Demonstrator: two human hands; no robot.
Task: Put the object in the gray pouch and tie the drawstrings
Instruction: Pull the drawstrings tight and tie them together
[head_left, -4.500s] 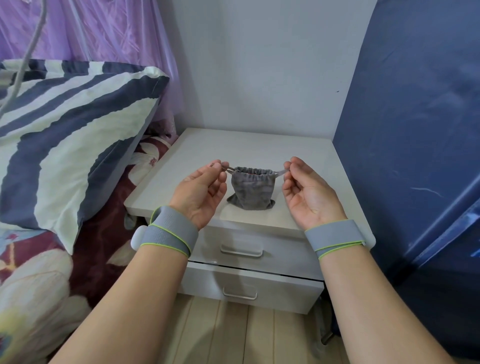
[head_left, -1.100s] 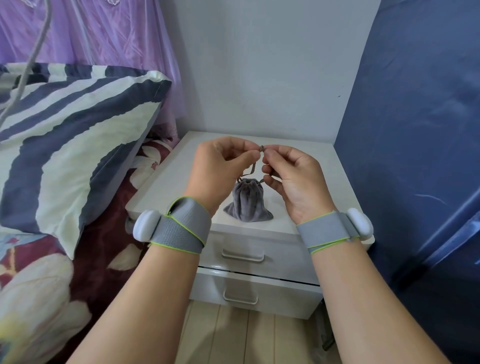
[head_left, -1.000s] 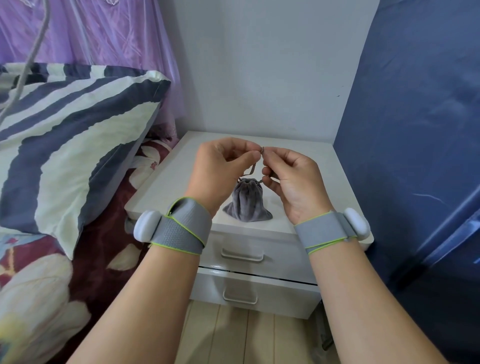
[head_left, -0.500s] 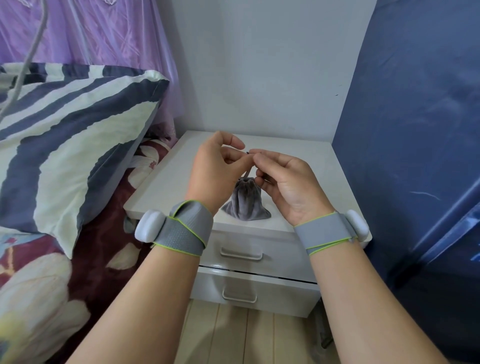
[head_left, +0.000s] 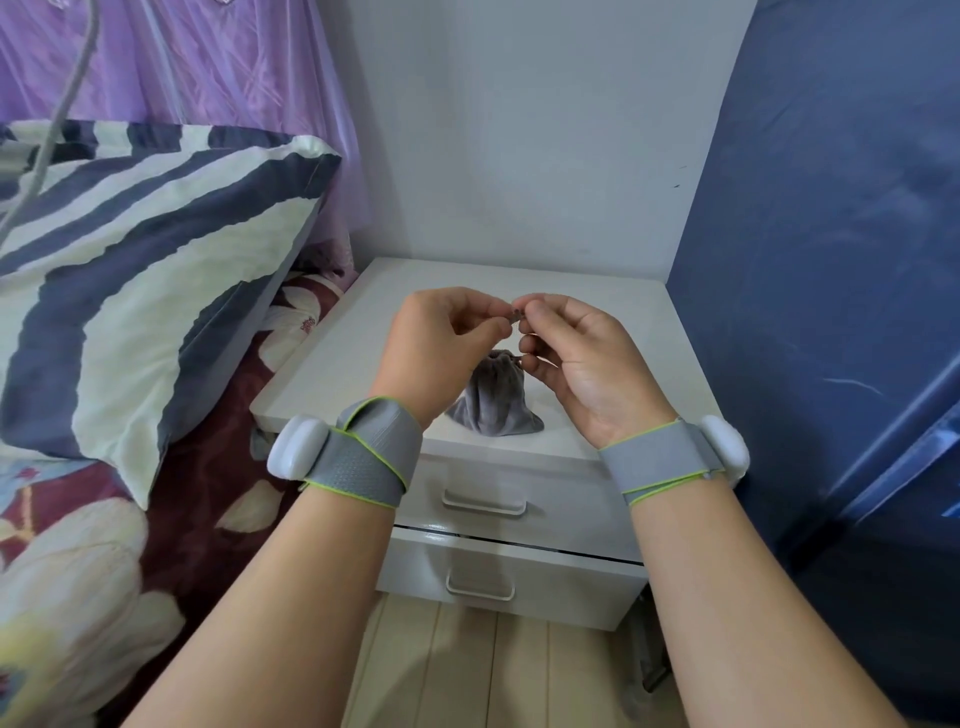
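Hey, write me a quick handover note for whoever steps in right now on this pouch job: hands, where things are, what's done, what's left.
Left hand: fingertips pinched on the thin gray drawstrings, held above the pouch.
Right hand: pinching the same drawstrings, fingertips meeting the left's.
Small gray fabric pouch: sits upright on the white two-drawer nightstand, near its front edge, mouth cinched shut.
Done: pouch closed; the object is not visible, presumably inside.
Left: finish the knot; whether one is already formed is hidden by the fingers.
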